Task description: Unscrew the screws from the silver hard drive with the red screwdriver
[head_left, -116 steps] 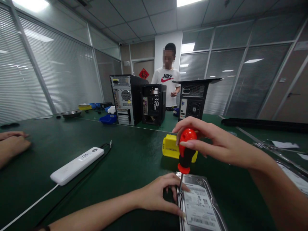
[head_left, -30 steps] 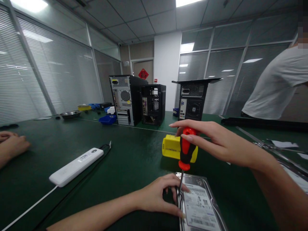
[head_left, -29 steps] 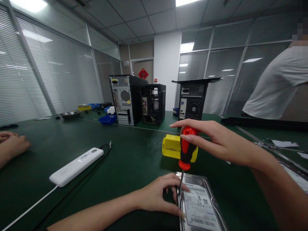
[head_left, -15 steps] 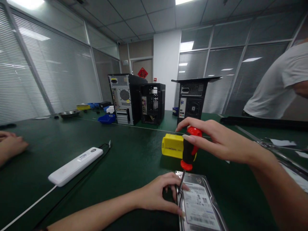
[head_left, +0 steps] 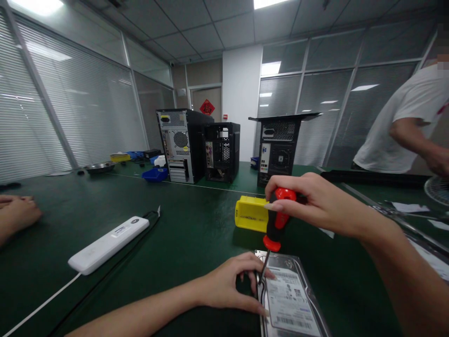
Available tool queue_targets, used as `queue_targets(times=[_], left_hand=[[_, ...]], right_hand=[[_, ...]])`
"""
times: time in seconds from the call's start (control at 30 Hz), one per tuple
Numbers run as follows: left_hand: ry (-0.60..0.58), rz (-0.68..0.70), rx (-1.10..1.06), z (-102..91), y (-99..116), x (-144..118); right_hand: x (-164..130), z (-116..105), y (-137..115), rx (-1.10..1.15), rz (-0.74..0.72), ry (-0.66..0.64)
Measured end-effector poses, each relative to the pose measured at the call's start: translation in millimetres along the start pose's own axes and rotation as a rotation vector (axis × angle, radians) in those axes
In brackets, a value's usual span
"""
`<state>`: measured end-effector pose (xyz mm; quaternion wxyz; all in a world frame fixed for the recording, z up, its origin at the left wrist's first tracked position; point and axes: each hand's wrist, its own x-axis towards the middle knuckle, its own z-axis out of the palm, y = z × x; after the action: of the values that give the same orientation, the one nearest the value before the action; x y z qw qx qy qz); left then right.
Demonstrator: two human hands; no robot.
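Bright ceiling panels (head_left: 270, 3), wide-angle edge warping, perhaps slight softness.

An office workroom: glass partitions with blinds (head_left: 70, 117), opened computer towers (head_left: 182, 145).

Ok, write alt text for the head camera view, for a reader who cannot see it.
The right hand holds a red and black screwdriver tip-down at the corner of a hard drive that the left hand steadies on a green table. Behind sit a yellow box and three computer cases.
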<state>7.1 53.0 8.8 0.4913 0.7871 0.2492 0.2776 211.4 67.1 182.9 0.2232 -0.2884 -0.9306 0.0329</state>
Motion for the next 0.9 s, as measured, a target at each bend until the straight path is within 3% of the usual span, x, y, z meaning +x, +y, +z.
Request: queue_targets(times=[0.33, 0.9], left_hand=[[-0.004, -0.002, 0.001, -1.0, -0.6, -0.3], [-0.016, -0.018, 0.007, -1.6, 1.2, -0.7]], right_hand=[[-4.7, -2.5, -5.2, 0.173, -0.020, -0.065], [-4.5, -2.3, -0.3, -0.037, 0.023, -0.044]])
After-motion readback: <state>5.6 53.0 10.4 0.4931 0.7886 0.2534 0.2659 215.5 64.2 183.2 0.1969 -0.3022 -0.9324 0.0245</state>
